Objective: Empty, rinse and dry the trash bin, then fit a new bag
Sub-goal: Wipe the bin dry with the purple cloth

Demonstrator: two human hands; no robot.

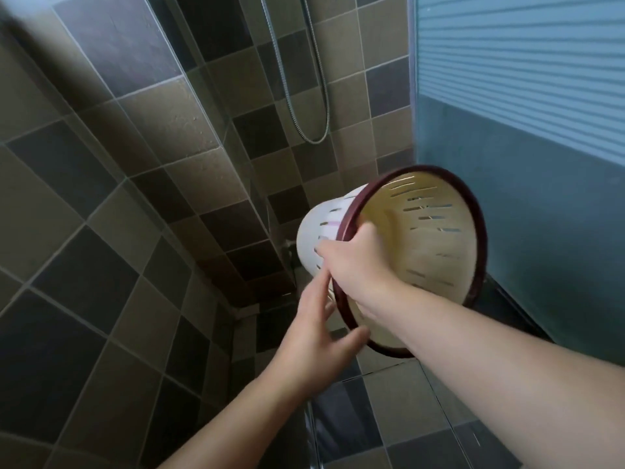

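Right hand (351, 265) grips tilted bin (422, 238); left hand (314, 326) beneath

Dim overall, muted colour. Light prob. comes from upper right thru the frosted glass panel (521, 62), brightest area. Tiled wall (101, 198) falls into shadow lower left; top-left corner is a dark blurred smear. Strong wide-angle bend, tile lines curve twd edges. Motion blur on left hand (313, 328) and on the bin (406, 252) rim. No hard glare.
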